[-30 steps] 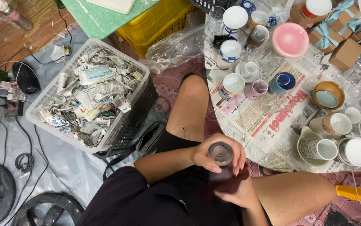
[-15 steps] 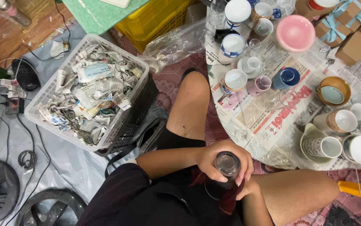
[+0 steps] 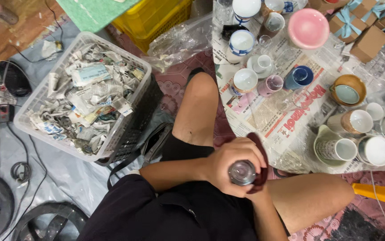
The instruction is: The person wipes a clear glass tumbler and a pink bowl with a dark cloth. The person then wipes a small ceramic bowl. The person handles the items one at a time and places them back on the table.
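- Gripping a small clear glass [image 3: 242,172] from the left side, the left hand [image 3: 228,166] had its fingers curled together around the wall, clamped on it, thumb over the near rim.
- Sat mostly hidden beneath and behind the glass, the right hand [image 3: 258,186]; only a wrist and a sliver of palm seen, so whether its fingers were closed or spread could not be told.
- Pressed against the far side of the glass, a dark maroon cloth [image 3: 261,157], draped down between the two hands.
- Held upright above the lap, mouth facing the camera, between the bare knees and just beside the near edge of the low round table [image 3: 246,117].
- Covered with newspaper [image 3: 300,111] and clear plastic film, that table.
- Crowded with crockery: a pink bowl [image 3: 308,27] at the far side, a blue cup [image 3: 299,76] near the middle, a brown-rimmed bowl [image 3: 347,90] to its right, white mugs [image 3: 335,148] along the near right edge.
- Stacked at the far right corner, small brown boxes [image 3: 370,41] tied with pale blue ribbon.
- Stood well apart to the left on the floor, a white plastic basket [image 3: 45,96] filled with crumpled newspaper scraps.
- Placed behind it, a yellow crate [image 3: 165,18].
- Trailed over grey sheeting at the far left, black cables [image 3: 20,169].
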